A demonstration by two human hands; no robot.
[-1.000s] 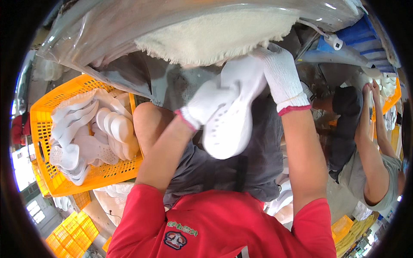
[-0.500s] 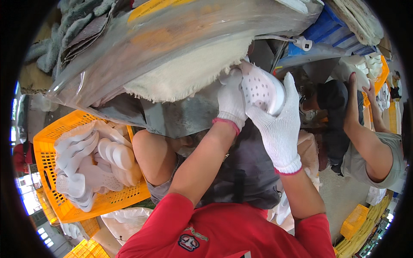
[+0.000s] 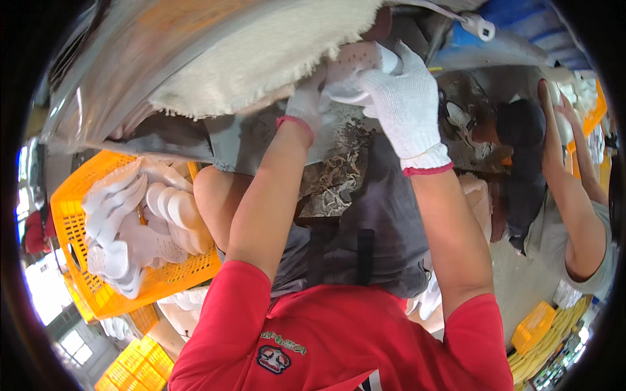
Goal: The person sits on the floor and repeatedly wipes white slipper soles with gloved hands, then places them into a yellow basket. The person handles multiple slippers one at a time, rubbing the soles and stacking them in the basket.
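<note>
A white insole (image 3: 354, 60) with rows of small holes is held between my two hands, high in the middle of the view. My left hand (image 3: 308, 101), in a white knit glove, grips its left side; its fingers are blurred and partly hidden beside the pale cloth. My right hand (image 3: 411, 107), gloved alike, closes on the right end, thumb pointing up and fingers underneath. The fringed cream cloth (image 3: 254, 65) hangs over the machine's edge, right beside the insole. Its far end lies near a dark part of the machine.
An orange crate (image 3: 176, 277) at my left holds several white insoles (image 3: 176, 207). Pale trimmings (image 3: 342, 182) are scattered below my hands. A white cable plug (image 3: 479, 27) hangs at upper right. Further right, a co-worker's arm (image 3: 567, 189) reaches toward white pieces near another orange crate.
Both hands have carried the insole up and to the left, and it has tipped from facing me to lying flatter. The trimmings below have come into view.
</note>
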